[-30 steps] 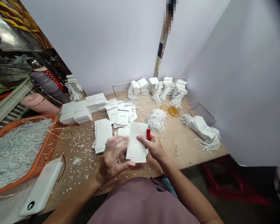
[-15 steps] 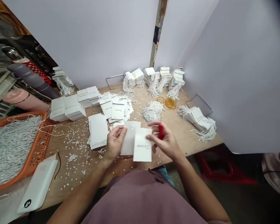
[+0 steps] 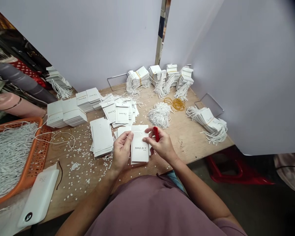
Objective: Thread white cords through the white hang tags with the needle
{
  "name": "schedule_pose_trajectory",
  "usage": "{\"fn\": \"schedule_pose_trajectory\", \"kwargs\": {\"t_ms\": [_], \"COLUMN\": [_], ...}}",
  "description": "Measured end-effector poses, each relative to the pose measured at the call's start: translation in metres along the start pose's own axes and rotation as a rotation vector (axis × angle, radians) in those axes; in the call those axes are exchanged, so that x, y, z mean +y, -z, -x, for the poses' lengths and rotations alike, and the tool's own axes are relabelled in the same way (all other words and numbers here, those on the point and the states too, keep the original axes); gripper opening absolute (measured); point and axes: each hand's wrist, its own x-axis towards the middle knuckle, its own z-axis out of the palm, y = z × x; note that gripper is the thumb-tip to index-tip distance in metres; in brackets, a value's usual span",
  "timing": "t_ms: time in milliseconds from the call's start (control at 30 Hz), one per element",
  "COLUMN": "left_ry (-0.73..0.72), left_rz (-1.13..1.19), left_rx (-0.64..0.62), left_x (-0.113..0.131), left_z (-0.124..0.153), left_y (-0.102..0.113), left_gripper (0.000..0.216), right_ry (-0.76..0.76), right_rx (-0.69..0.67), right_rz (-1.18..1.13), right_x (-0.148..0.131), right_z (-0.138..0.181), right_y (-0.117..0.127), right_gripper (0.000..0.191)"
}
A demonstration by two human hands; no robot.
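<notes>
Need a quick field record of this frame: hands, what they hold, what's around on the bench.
left hand: pinches the left edge of a white tag printed SHUI.B.Y
right hand: pinches the same tag's top right corner, a red tool tucked in the fingers
under tag: more white cards, count unclear
left of hands: plain card stack
behind hands: loose printed tags, white string bundle, yellow rubber bands
back row: strung tag bundles
far left: orange basket of white strings
table: wooden, strewn with white punch dots
</notes>
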Motion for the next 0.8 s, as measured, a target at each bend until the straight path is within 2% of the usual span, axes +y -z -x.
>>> {"fn": "schedule_pose_trajectory", "kwargs": {"t_ms": [267, 500, 800], "left_ry": [0.031, 0.064, 0.145], "left_rz": [0.050, 0.100, 0.211], "left_rx": [0.011, 0.002, 0.017], "left_x": [-0.001, 0.000, 0.015], "left_z": [-0.001, -0.003, -0.001], "left_y": [0.004, 0.007, 0.002], "left_gripper": [0.029, 0.024, 0.028], "right_ry": [-0.003, 0.013, 0.061], "right_rx": [-0.055, -0.041, -0.058], "right_rz": [0.014, 0.015, 0.091], "right_x": [0.000, -0.002, -0.004], "right_z": [-0.006, -0.011, -0.011], "right_y": [-0.002, -0.003, -0.006], "right_gripper": [0.024, 0.025, 0.022]}}
